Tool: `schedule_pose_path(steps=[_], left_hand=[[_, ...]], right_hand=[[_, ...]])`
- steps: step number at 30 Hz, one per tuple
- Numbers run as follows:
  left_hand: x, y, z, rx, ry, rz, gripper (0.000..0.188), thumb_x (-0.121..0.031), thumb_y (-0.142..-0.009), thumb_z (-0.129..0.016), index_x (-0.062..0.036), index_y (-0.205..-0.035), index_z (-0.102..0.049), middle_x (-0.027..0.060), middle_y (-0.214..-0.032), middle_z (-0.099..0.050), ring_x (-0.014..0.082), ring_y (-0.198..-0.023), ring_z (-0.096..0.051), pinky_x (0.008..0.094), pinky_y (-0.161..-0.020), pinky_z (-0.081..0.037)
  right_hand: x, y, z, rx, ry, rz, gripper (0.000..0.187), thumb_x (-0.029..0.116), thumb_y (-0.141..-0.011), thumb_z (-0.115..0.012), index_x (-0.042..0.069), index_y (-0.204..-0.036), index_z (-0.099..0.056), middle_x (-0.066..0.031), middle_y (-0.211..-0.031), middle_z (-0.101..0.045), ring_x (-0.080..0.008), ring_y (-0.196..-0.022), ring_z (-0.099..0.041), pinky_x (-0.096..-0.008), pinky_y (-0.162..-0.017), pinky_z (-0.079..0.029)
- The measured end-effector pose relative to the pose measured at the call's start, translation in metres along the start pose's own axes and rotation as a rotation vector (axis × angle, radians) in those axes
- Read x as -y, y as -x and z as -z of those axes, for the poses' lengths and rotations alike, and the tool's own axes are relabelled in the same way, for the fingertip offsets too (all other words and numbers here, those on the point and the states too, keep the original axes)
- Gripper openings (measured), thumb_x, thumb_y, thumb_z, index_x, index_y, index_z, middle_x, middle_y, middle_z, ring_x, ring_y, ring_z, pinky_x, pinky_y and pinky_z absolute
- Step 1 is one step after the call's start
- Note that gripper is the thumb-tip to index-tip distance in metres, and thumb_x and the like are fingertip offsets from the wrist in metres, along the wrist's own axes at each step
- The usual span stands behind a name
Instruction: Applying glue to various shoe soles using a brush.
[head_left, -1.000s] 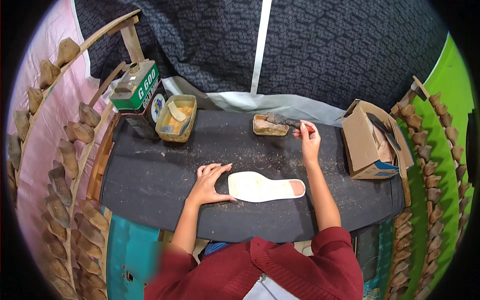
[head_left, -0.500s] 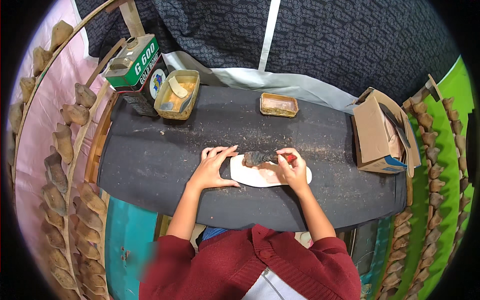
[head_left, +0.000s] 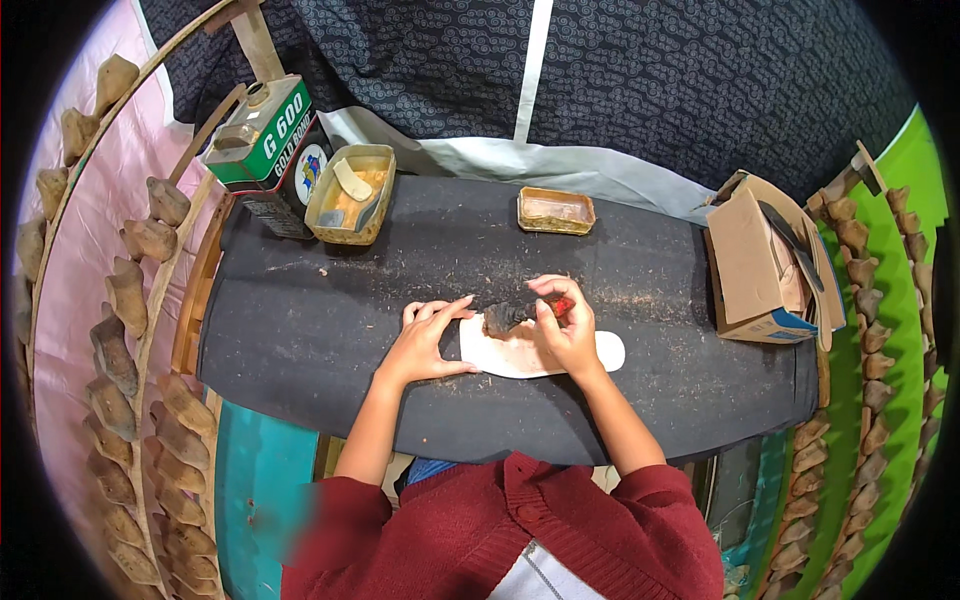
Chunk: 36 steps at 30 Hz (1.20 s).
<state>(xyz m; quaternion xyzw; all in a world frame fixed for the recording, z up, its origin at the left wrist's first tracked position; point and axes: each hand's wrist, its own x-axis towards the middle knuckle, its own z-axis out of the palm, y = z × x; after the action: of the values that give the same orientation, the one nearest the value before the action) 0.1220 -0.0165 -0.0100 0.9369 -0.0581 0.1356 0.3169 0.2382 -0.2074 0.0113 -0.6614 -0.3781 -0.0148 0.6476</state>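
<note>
While the left grip (head_left: pixel 430 342) stands spread around the left end of the pale sole (head_left: pixel 513 358), mid-frame on the desk (head_left: pixel 310 350), the right grip (head_left: pixel 569 332) clasps the dark brush (head_left: pixel 504 318) by its red handle (head_left: pixel 564 305). Too light a touch from the left could let the brush skew the sole; strokes overrunning its upper edge could smear the desk, where loose specks (head_left: pixel 640 299) might stick.
</note>
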Motion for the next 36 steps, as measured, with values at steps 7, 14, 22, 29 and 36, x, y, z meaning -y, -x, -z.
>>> schedule_pose_path(steps=[7, 14, 22, 29, 36], left_hand=[[0.002, -0.002, -0.001, -0.01, 0.0, 0.002, 0.095, -0.042, -0.047, -0.077, -0.0122, -0.127, -0.036, 0.0011, -0.107, -0.057, 0.0215, -0.104, -0.043, 0.0391, -0.093, -0.021], [0.0, -0.003, 0.001, -0.007, -0.059, -0.005, 0.094, -0.042, -0.047, -0.076, -0.0117, -0.126, -0.036, 0.0005, -0.105, -0.058, 0.0217, -0.1, -0.045, 0.0393, -0.092, -0.022], [-0.001, -0.003, 0.002, -0.019, -0.034, 0.016, 0.09, -0.039, -0.046, -0.076, -0.0127, -0.124, -0.039, -0.0025, -0.103, -0.058, 0.0195, -0.089, -0.047, 0.0398, -0.091, -0.023], [-0.001, -0.003, 0.001, 0.017, -0.017, 0.043, 0.09, -0.039, -0.044, -0.077, -0.0126, -0.122, -0.042, -0.002, -0.104, -0.058, 0.0189, -0.091, -0.047, 0.0386, -0.091, -0.022], [-0.002, -0.002, 0.0, -0.019, -0.028, 0.024, 0.09, -0.038, -0.044, -0.078, -0.0123, -0.122, -0.042, -0.0032, -0.102, -0.059, 0.017, -0.09, -0.047, 0.0368, -0.089, -0.022]], right_hand=[[-0.005, 0.003, -0.009, 0.004, -0.024, -0.061, 0.022, 0.001, -0.078, -0.049, 0.002, -0.099, -0.04, -0.0084, -0.076, -0.059, -0.0117, -0.072, -0.057, -0.0236, -0.064, -0.046], [-0.004, 0.0, -0.005, 0.026, -0.026, -0.062, 0.02, -0.002, -0.077, -0.05, 0.003, -0.089, -0.034, -0.01, -0.076, -0.057, -0.011, -0.065, -0.057, -0.022, -0.056, -0.046], [0.001, 0.027, 0.046, -0.051, 0.039, -0.015, 0.022, -0.005, -0.077, -0.048, 0.004, -0.087, -0.031, -0.0114, -0.073, -0.056, -0.0116, -0.066, -0.055, -0.0229, -0.058, -0.044], [0.01, 0.036, 0.094, -0.129, 0.157, -0.071, 0.017, -0.003, -0.078, -0.046, 0.004, -0.086, -0.032, -0.0105, -0.072, -0.055, -0.0129, -0.066, -0.054, -0.0247, -0.06, -0.044], [0.018, 0.03, 0.051, -0.247, 0.099, -0.01, 0.018, 0.002, -0.081, -0.047, 0.002, -0.096, -0.039, -0.0084, -0.073, -0.057, -0.0132, -0.067, -0.056, -0.0252, -0.062, -0.046]])
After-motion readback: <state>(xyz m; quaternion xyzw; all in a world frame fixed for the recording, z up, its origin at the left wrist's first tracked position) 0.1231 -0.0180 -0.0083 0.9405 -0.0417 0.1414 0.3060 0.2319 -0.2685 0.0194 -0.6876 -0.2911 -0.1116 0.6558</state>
